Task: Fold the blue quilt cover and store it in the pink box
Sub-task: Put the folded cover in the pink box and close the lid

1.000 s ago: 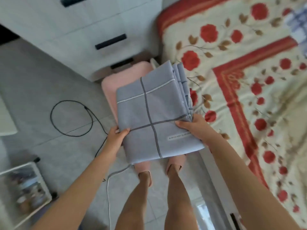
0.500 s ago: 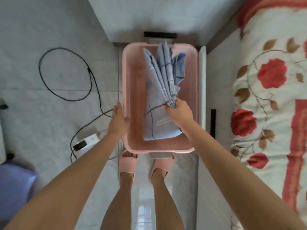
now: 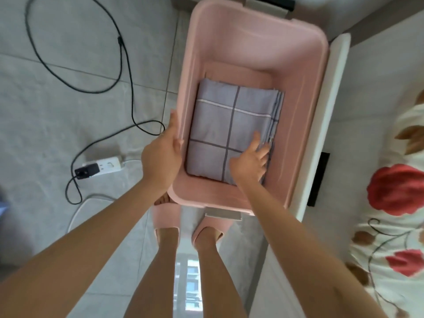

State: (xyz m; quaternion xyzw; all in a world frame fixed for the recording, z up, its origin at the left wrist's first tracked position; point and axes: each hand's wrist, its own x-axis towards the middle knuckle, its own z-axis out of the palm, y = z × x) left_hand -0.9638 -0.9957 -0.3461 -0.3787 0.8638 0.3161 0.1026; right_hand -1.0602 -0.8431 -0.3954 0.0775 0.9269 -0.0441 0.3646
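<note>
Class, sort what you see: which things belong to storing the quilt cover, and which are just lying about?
Job: blue quilt cover, lying folded in the pink box; left hand holding the box rim; right hand resting on the cover.
Lying about: black cable, power strip, flowered bedspread.

Bare arms (image 3: 110, 230), bare legs (image 3: 167, 267), pink open-toed slippers (image 3: 165, 215) on both feet

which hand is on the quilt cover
The right hand, resting on the folded blue quilt cover inside the pink box; the left hand holds the box's left rim instead.
</note>
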